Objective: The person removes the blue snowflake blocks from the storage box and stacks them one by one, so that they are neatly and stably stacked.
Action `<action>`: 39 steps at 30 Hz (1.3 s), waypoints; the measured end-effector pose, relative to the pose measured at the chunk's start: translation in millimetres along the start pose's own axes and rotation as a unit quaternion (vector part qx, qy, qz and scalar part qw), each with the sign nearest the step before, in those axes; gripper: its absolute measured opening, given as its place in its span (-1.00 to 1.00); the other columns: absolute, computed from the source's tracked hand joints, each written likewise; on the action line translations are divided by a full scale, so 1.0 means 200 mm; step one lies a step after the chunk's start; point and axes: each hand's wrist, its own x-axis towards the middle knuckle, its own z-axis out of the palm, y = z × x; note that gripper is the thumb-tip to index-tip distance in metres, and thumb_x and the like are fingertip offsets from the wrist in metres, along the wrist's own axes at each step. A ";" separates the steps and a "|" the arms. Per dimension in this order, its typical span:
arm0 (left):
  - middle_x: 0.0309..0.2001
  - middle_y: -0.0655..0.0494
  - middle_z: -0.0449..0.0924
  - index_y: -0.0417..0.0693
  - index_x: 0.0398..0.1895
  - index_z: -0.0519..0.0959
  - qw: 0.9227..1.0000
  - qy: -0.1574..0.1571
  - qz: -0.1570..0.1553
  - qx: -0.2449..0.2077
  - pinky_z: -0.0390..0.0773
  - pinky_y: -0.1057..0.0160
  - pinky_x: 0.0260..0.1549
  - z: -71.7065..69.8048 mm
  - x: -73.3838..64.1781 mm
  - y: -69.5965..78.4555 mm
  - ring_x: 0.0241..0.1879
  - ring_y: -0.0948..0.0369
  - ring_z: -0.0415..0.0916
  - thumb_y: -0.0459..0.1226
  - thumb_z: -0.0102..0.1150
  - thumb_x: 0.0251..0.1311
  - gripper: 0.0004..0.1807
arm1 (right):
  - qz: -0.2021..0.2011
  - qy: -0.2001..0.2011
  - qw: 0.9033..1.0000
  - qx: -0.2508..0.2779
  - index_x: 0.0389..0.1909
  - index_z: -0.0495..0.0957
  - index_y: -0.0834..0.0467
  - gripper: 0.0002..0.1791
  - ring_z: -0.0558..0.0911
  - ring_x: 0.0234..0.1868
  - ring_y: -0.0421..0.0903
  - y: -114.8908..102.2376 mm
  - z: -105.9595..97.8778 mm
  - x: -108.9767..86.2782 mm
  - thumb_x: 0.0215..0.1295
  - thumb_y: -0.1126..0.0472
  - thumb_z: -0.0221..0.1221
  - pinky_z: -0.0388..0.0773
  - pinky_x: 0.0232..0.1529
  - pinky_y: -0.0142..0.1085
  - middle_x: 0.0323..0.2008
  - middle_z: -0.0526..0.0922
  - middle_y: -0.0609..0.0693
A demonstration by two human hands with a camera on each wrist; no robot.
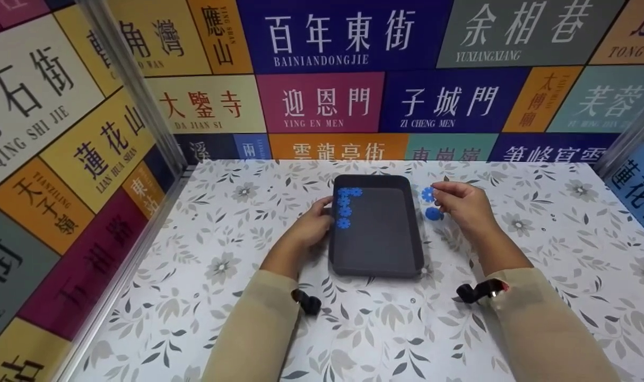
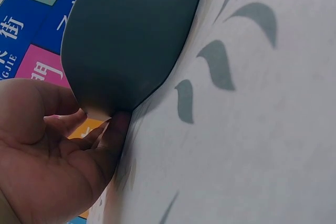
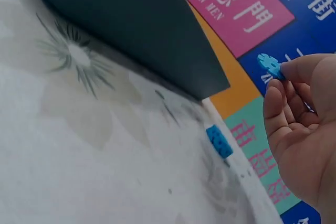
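Head view, as I observe it: the left hand grips the left wall of the dark tray, which rests on the floral tabletop. Blue flower pieces line the tray's left side and turn along its far-left corner. The right hand, beyond the tray's right wall, pinches one blue flower between thumb and fingers. Below that hand, a blue item sits on the tabletop, just beside the tray.
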 end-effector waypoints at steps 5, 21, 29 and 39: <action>0.52 -0.18 0.43 0.05 0.69 0.21 1.000 -0.006 -0.002 -0.009 0.48 0.04 0.37 0.00 0.01 -0.01 0.33 -0.03 0.50 -0.40 -0.11 0.40 -0.24 | 0.038 0.000 0.999 -0.010 0.28 0.63 0.26 -0.52 0.66 -0.24 -0.28 0.08 -0.04 0.03 0.51 0.05 0.30 0.68 -0.18 -0.45 -0.25 0.73 -0.29; 0.49 -0.19 0.46 0.01 0.69 0.21 0.999 -0.002 0.010 0.036 0.48 0.04 0.38 -0.01 0.01 0.00 0.37 -0.04 0.49 -0.38 -0.08 0.37 -0.22 | 0.055 -0.005 0.993 -0.108 0.28 0.68 0.16 -0.58 0.61 -0.23 -0.27 0.15 -0.08 0.05 0.54 0.05 0.25 0.63 -0.18 -0.44 -0.15 0.72 -0.23; 0.50 -0.17 0.45 0.04 0.69 0.21 1.000 -0.002 0.003 0.017 0.50 0.10 0.29 0.00 0.00 0.01 0.34 -0.02 0.50 -0.39 -0.09 0.38 -0.23 | 0.051 0.004 0.990 -0.129 0.24 0.69 0.17 -0.59 0.64 -0.27 -0.28 0.16 -0.07 0.05 0.52 0.06 0.27 0.64 -0.22 -0.43 -0.13 0.74 -0.18; 0.50 -0.20 0.45 -0.02 0.69 0.20 1.000 0.003 0.008 0.006 0.56 0.12 0.25 0.01 -0.01 0.00 0.29 0.01 0.55 -0.40 -0.12 0.37 -0.23 | 0.049 0.022 0.986 -0.160 0.15 0.73 0.17 -0.63 0.66 -0.27 -0.28 0.17 -0.06 0.05 0.47 0.07 0.28 0.65 -0.23 -0.44 -0.11 0.75 -0.10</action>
